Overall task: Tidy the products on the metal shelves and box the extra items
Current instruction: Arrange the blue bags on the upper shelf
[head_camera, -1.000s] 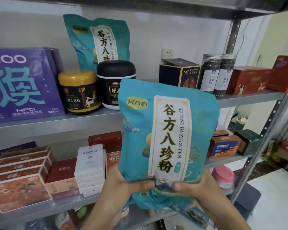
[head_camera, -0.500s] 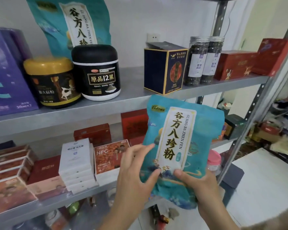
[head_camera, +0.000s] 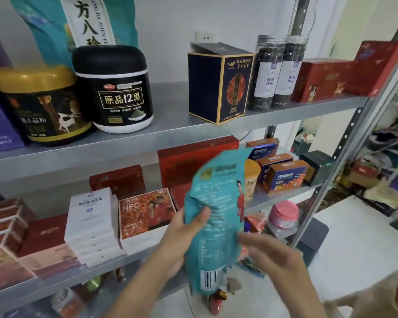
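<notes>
I hold a teal bag (head_camera: pixel 216 214) of powder in front of the middle metal shelf (head_camera: pixel 78 276). Its back faces me, with small print and a barcode at the bottom. My left hand (head_camera: pixel 184 239) grips the bag's left edge, thumb pressed on the back. My right hand (head_camera: pixel 276 258) is blurred at the bag's lower right, fingers stretched toward it and not closed round it. A second, matching teal bag (head_camera: pixel 55 31) stands at the back of the upper shelf (head_camera: pixel 170 131), behind the jars.
On the upper shelf stand a gold-lidded jar (head_camera: pixel 39 104), a black jar (head_camera: pixel 115 88), a navy box (head_camera: pixel 218 83), two dark jars (head_camera: pixel 276 72) and red boxes (head_camera: pixel 331 79). White boxes (head_camera: pixel 92 223) and an orange NFC box (head_camera: pixel 147 212) fill the middle shelf. A perforated post (head_camera: pixel 345 143) rises at the right.
The bag has dropped lower and turned from its front label to its back. My left hand has taken hold of its left edge, and my right hand has let go of its bottom.
</notes>
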`<state>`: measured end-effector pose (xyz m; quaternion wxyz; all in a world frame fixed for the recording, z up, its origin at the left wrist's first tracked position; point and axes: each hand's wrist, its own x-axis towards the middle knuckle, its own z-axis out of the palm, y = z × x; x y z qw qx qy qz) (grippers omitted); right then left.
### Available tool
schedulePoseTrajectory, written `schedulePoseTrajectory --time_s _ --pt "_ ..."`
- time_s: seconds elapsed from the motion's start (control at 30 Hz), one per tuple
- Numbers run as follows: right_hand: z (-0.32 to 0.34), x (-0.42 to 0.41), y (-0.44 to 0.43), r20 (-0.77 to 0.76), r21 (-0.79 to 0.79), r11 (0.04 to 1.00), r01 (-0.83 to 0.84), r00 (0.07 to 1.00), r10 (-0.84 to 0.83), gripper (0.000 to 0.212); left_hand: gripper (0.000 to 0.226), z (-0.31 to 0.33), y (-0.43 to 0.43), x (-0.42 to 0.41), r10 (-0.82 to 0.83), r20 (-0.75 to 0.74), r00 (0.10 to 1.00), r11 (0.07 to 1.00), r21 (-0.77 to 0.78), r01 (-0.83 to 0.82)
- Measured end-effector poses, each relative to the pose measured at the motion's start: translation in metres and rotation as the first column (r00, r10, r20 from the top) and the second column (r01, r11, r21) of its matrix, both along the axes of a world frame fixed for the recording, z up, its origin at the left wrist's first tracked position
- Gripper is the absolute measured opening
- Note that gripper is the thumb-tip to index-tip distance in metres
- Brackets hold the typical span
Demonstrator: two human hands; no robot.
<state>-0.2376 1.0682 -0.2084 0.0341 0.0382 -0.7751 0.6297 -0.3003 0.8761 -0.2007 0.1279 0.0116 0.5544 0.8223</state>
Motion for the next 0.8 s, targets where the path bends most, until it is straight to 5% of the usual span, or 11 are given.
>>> schedulePoseTrajectory --time_s 0.07,0.17,0.23,0.37,0.5,0.8 --pt "0.000 -0.019 0.014 0.021 -0.071 0.993 0.093 0.996 -0.091 0.053 0.036 0.000 -0.005 -0.005 -0.056 0.036 0.998 0.995 0.079 0.053" --pt "-0.005 -0.040 0.026 0.258 -0.371 0.919 -0.131 0.937 0.238 0.099 0.041 0.000 -0.004 -0.010 -0.116 0.080 0.990 0.984 0.146 0.104" --pt "-0.015 -0.045 0.028 0.298 -0.537 0.821 -0.194 0.867 0.399 0.092 0.035 0.004 -0.002 -0.010 -0.112 0.067 0.991 0.993 0.043 0.109" --pt "-0.032 -0.051 0.023 0.277 -0.561 0.825 -0.068 0.924 0.265 0.076 0.065 0.008 -0.010 -0.013 -0.043 -0.055 0.998 0.960 -0.279 0.026" --pt "-0.032 -0.058 0.017 0.221 -0.525 0.850 -0.043 0.957 0.185 0.070 0.093 -0.007 -0.014 -0.003 -0.154 0.057 0.986 0.947 -0.278 0.163" --pt "-0.029 -0.053 0.022 0.225 -0.564 0.808 -0.169 0.911 0.347 0.072 0.065 -0.019 -0.010 0.007 -0.047 0.016 0.999 0.980 -0.191 0.049"
